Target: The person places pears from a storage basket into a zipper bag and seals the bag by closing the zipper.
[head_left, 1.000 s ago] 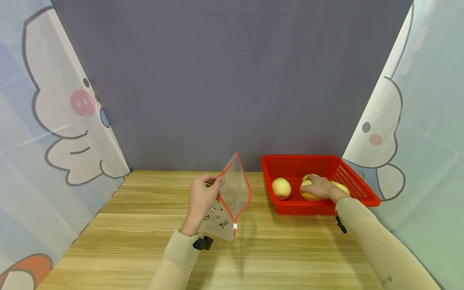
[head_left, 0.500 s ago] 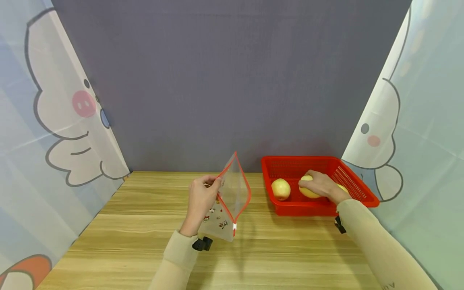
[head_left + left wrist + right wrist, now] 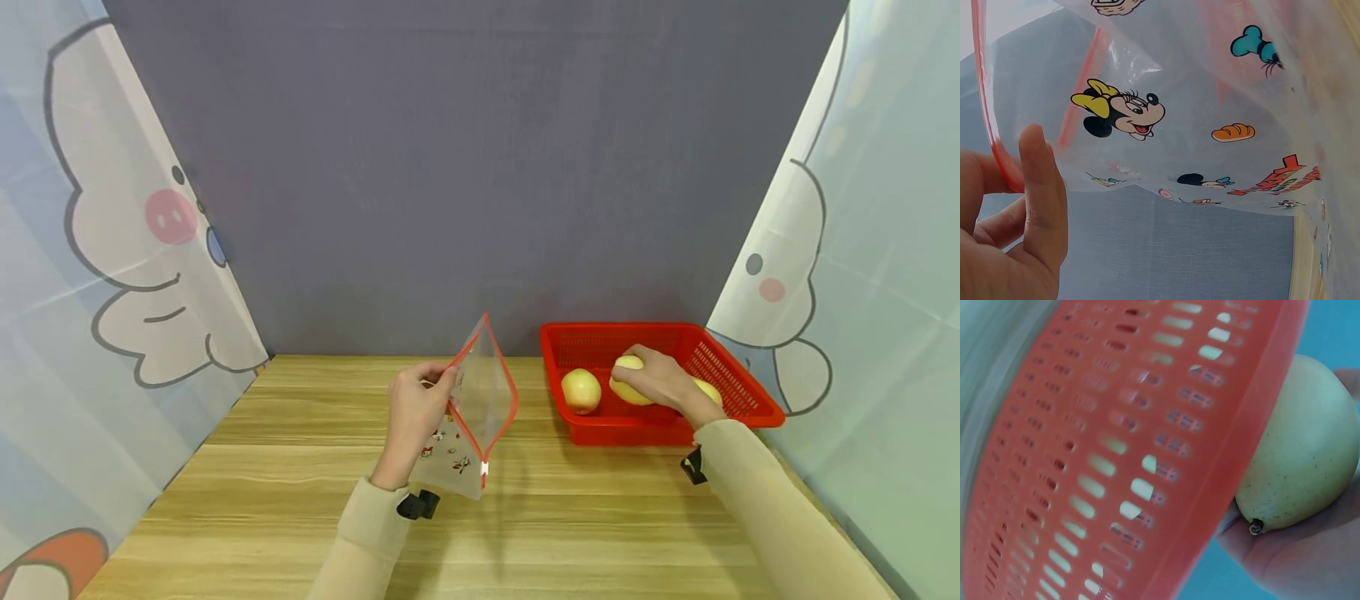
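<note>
My left hand (image 3: 420, 404) pinches the red-edged rim of a clear zip bag (image 3: 455, 454) printed with cartoon figures. The bag's mouth gapes toward the right, and its white slider hangs at the lower corner. In the left wrist view, thumb and fingers hold the red zip strip of the bag (image 3: 1166, 144). Over at the right, my right hand (image 3: 663, 383) grips a pale yellow apple (image 3: 628, 387) within the red basket (image 3: 630, 432). Seen by the right wrist, the speckled apple (image 3: 1307, 450) rests in the curled hand, partly hidden by the basket wall.
Another yellow apple (image 3: 581, 392) lies at the basket's left side. One more yellow apple (image 3: 709, 390) shows partly behind the right wrist. The wooden table (image 3: 300, 483) meets a grey backdrop (image 3: 480, 183), with printed curtains on both sides.
My right hand has taken hold of the apple and shifted it slightly left and up inside the basket. The left hand and the bag stay nearly where they were.
</note>
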`<act>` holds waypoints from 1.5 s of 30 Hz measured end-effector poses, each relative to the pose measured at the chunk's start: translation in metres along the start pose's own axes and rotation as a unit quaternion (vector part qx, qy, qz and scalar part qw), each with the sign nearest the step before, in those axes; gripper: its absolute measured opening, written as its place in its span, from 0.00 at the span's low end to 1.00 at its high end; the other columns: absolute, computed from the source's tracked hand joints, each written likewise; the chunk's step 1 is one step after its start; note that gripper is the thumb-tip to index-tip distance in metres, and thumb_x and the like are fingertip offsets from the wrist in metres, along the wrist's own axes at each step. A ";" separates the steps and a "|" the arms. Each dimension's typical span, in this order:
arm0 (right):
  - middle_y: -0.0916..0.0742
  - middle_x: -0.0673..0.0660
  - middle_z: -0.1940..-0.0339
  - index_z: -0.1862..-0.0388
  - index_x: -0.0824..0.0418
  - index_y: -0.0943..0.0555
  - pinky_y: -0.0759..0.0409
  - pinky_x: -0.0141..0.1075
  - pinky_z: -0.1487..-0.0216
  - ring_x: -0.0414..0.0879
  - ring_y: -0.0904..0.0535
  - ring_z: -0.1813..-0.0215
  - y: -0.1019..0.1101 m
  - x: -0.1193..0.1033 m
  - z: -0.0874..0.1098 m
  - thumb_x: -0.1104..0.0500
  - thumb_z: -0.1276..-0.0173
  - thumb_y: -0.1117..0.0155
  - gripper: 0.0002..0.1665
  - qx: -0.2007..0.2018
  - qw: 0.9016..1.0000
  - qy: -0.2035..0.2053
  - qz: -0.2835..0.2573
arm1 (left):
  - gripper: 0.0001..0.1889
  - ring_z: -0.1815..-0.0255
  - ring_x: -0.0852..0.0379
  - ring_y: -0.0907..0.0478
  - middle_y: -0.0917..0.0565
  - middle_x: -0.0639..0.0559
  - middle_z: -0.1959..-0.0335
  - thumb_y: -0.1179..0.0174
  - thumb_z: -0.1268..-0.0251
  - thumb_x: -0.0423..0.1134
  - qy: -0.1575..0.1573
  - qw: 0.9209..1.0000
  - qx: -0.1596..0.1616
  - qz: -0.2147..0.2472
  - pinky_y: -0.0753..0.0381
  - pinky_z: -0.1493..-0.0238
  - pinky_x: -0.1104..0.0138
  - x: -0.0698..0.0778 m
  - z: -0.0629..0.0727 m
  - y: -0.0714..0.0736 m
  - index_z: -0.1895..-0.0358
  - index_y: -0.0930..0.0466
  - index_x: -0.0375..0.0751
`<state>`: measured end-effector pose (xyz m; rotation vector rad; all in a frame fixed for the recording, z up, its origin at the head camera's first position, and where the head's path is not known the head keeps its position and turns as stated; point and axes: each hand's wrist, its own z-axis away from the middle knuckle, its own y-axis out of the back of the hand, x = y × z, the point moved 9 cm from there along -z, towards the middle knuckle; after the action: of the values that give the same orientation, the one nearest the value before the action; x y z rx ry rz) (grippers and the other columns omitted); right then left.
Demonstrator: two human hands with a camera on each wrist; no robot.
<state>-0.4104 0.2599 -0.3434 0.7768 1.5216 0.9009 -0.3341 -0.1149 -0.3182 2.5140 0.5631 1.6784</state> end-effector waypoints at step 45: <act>0.18 0.59 0.52 0.38 0.57 0.25 0.18 0.39 0.63 0.52 0.22 0.59 -0.011 -0.110 0.034 0.49 0.28 0.38 0.24 0.059 0.976 0.093 -0.189 | 0.10 0.83 0.56 0.17 0.16 0.43 0.71 0.35 0.29 0.38 -0.010 1.000 -0.002 -0.002 0.17 0.83 0.65 0.002 0.000 -0.002 0.58 0.11 0.32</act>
<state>-0.3618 0.1633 -0.3012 0.4698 1.8246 0.6160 -0.3342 -0.1120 -0.3171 2.5221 0.5607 1.6507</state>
